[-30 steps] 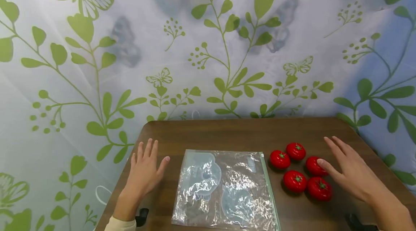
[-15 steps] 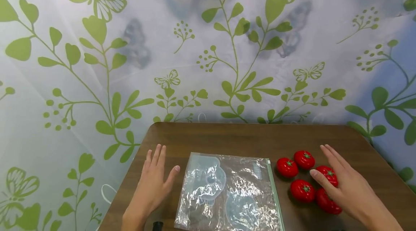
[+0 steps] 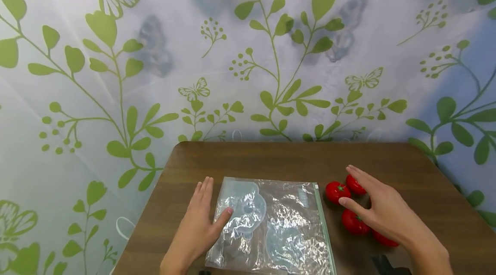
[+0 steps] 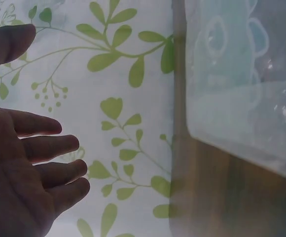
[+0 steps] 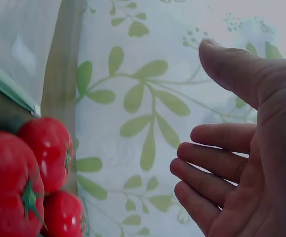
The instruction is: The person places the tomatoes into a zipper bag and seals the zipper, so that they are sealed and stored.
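Observation:
A clear zip bag (image 3: 255, 249) with a green seal lies flat on the table, holding pale blue see-through shapes (image 3: 244, 210) whose kind I cannot tell. My left hand (image 3: 199, 225) hovers at the bag's left edge, fingers straight and thumb out over it, holding nothing. To the right of the bag sit several red tomatoes (image 3: 337, 191) with green stems. My right hand (image 3: 387, 212) is above them, empty, fingers extended and thumb apart, hiding part of the group. The right wrist view shows tomatoes (image 5: 7, 182) beside the open palm (image 5: 251, 163).
The brown wooden table (image 3: 294, 159) has rounded far corners. Behind it hangs a pale cloth (image 3: 217, 72) printed with green leaves and butterflies. A white loop (image 3: 125, 228) shows at the table's left side.
Both hands have moved inward: my left hand to the right, up to the bag's edge, and my right hand to the left, over the tomatoes. The bag and tomatoes stay put.

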Demonstrator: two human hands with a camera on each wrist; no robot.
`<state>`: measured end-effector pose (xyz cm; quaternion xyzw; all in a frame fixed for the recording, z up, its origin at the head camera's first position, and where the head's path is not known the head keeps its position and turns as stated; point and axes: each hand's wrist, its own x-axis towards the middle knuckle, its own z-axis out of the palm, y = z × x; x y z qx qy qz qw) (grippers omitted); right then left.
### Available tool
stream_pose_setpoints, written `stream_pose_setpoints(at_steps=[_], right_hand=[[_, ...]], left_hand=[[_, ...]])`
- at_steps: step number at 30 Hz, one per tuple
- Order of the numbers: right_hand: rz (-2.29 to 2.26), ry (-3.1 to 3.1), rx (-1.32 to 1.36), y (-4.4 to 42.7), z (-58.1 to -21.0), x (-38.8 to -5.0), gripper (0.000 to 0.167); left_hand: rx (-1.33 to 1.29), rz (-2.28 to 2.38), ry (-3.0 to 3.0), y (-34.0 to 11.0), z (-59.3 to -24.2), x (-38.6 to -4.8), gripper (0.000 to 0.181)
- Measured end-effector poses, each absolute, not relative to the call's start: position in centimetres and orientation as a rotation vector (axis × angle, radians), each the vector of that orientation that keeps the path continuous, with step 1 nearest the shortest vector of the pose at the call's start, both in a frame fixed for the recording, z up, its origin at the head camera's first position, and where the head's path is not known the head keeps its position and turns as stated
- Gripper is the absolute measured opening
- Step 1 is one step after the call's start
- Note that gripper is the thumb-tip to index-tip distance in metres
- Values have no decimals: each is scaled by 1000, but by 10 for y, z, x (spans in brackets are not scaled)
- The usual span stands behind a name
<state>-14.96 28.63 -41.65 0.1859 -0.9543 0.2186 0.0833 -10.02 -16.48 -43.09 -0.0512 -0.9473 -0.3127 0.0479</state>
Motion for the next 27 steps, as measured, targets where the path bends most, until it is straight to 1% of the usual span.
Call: stream_pose_setpoints(at_steps=[12,20,27], right_hand=[[692,-2904,726,263,-425,-174,86],[673,-2914,812,254,-433,-185,80],[605,-2949,880,243,-440,-196,80]], left_hand=[[-231,-972,-2880,-149,-453,-102,87],[-313,-933,-2930,-142,-463,-103,88],[-373,-925,-2974,-134,-472,-103,87]])
